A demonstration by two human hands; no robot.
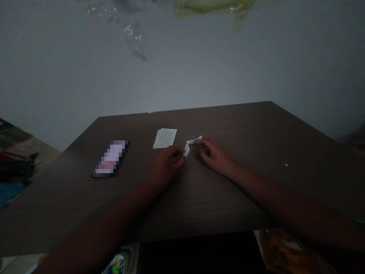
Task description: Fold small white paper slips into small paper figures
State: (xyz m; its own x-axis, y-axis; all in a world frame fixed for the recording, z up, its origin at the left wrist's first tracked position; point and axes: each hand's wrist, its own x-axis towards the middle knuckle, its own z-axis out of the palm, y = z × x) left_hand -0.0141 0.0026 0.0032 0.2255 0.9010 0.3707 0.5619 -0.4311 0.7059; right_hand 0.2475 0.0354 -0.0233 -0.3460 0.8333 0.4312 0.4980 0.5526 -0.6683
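A small folded white paper [186,150] is pinched between the thumb and fingers of my left hand [167,164], just above the middle of the table. Another white folded flap of paper [194,141] meets its top; whether the two are one piece I cannot tell. My right hand [216,155] is beside this flap, its index fingertip close to or touching the flap's right end. A gap shows between the right thumb and index finger. Behind my left hand lies a small stack of printed paper sheets [165,137].
A phone [111,158] with a blurred screen lies on the left of the dark wooden table [228,205]. A tiny white scrap [286,164] is on the right. The pale wall [182,72] stands behind, with clear plastic [134,36] hanging on it.
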